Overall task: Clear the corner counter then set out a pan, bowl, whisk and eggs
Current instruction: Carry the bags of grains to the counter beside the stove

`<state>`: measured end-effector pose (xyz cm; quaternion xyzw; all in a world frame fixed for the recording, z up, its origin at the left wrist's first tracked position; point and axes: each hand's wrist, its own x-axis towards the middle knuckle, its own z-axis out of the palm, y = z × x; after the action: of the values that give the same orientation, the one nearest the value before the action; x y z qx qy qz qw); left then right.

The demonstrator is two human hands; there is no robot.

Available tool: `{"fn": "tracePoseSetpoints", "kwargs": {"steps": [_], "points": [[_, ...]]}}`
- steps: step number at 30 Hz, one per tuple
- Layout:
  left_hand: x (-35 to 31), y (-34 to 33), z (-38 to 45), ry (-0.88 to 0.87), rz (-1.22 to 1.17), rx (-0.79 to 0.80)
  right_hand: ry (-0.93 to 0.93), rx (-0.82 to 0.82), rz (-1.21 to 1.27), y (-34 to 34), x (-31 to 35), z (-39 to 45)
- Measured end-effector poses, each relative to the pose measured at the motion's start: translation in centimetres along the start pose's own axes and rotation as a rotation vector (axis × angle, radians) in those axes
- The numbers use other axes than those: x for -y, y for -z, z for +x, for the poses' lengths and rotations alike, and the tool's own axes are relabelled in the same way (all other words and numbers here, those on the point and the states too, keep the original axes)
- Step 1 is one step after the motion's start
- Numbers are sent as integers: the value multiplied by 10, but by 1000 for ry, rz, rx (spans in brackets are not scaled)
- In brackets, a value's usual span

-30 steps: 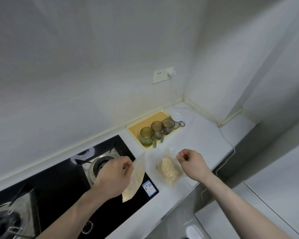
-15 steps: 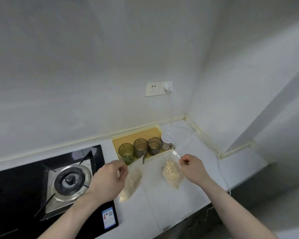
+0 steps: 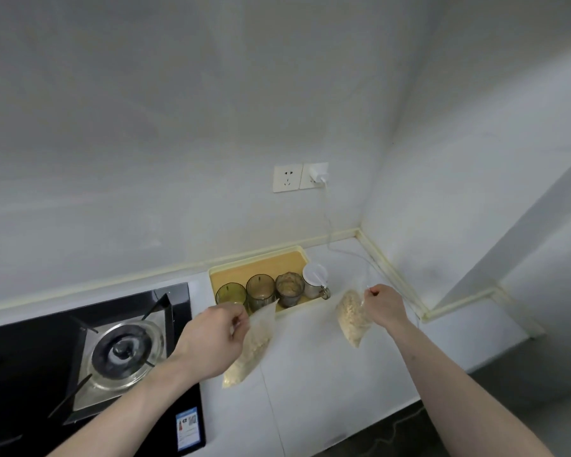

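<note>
My left hand [image 3: 216, 339] pinches the top of a clear plastic bag of pale flakes [image 3: 249, 354], which hangs above the white counter [image 3: 310, 374] beside the hob. A second clear bag of the same flakes [image 3: 351, 319] dangles from my right hand [image 3: 384, 305], held by its top edge over the counter near the corner. A yellow tray [image 3: 261, 263] stands against the back wall behind both bags. No pan, bowl, whisk or eggs are in view.
On the tray stand three tinted glasses [image 3: 260, 291] and a small white-lidded jar [image 3: 315, 280]. A black gas hob [image 3: 80, 351] lies at the left. A white charger [image 3: 318, 171] sits in the wall socket, and its cable [image 3: 346, 252] runs over the corner counter.
The view has tilted up and turned left. My two hands have moved apart, each carrying its bag; the right bag now hangs nearer the corner.
</note>
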<state>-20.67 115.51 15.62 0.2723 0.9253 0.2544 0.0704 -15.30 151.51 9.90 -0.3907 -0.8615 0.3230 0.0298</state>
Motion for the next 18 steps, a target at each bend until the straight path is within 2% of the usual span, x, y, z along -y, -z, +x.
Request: {"fn": "tracePoseSetpoints", "kwargs": {"steps": [7,12,18], "points": [[-16,-12,22,-9,59,-6,-55,-3,-97,7,-14,59],[-33,-23,45,-23,78,-25,-44,54,-168,14,-25,109],[-53,-33,68,-17,80,-26,-55,6,-215,26,-40,160]]}}
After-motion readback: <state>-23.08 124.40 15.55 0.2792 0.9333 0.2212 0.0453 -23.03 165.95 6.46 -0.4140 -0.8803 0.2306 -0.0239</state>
